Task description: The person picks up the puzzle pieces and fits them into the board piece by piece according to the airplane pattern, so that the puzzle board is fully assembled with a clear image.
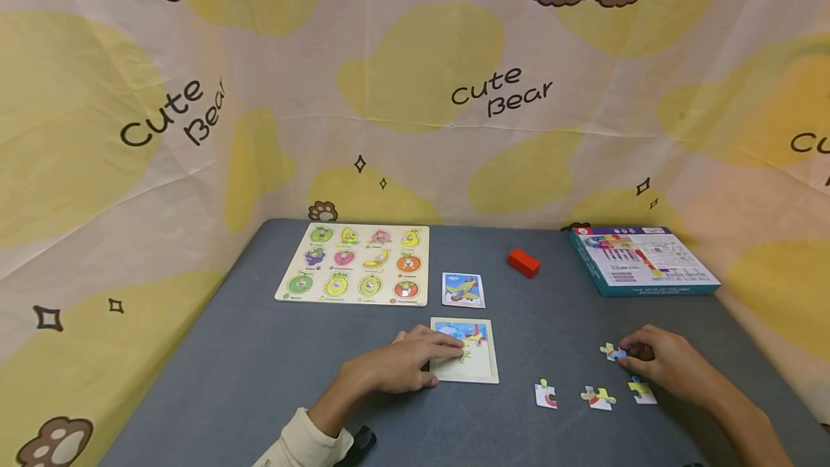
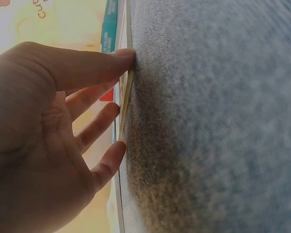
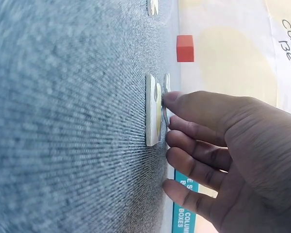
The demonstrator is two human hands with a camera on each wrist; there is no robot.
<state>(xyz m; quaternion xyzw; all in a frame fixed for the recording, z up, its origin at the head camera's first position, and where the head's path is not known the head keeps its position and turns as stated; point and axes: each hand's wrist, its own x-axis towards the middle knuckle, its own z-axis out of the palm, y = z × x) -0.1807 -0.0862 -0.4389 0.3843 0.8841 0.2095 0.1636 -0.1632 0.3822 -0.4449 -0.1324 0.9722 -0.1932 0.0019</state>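
Observation:
In the head view my left hand (image 1: 403, 362) rests on a small square puzzle board (image 1: 478, 370), its fingers over the partly filled picture of sky and a red plane tail. The left wrist view shows the thumb at the board's edge. On the right, my right hand (image 1: 671, 365) pinches a blue and yellow jigsaw piece (image 1: 612, 352) by its right side, close to the tabletop. Three more pieces lie nearer me: a white and red piece (image 1: 546, 395), a red and yellow piece (image 1: 599, 398), and a yellow-green piece (image 1: 642, 390) just below the right hand.
Behind the puzzle board lies a picture card of a yellow plane (image 1: 463, 290). A fruit board (image 1: 353, 264) is at the back left. A red block (image 1: 524, 263) and a flat teal-edged box (image 1: 648, 262) sit at the back right. Printed cloth (image 1: 415, 92) surrounds the grey table (image 1: 259, 380).

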